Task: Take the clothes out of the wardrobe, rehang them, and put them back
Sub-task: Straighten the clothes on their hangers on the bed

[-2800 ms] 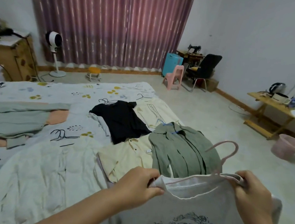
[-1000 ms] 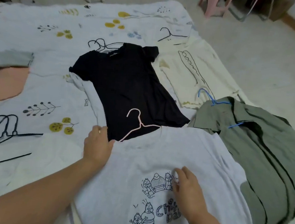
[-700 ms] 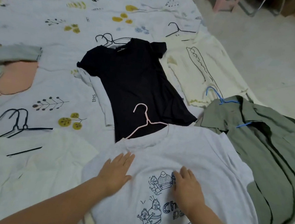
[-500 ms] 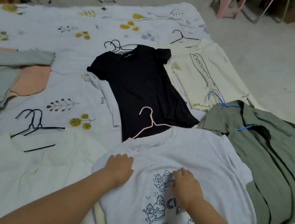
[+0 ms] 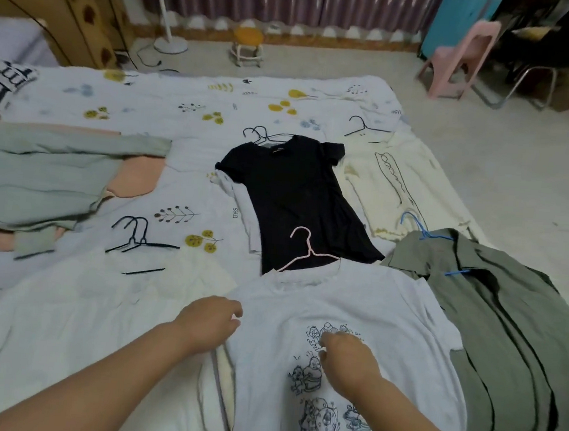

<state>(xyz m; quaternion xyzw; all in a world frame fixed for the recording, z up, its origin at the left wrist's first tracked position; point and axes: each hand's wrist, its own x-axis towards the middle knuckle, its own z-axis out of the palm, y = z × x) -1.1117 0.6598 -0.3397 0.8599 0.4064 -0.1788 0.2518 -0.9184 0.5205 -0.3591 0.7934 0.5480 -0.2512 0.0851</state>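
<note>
White printed T-shirt (image 5: pixel 354 310) flat, collar and pink hanger (image 5: pixel 307 251) pointing away, left hand (image 5: pixel 210 322) and right hand (image 5: pixel 349 362) loosely curled, grip seemingly empty.

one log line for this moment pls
grey tee flat on bed, on pink hanger | left hand at its edge | right hand on print

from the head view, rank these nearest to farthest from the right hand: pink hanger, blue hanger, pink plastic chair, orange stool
Measured from the right hand, over the white printed t-shirt:
1. Pink hanger, just ahead, in that shirt's collar.
2. Blue hanger, ahead to the right, in the green shirt.
3. Orange stool and pink plastic chair, both on the floor beyond the bed; too close to call.
</note>
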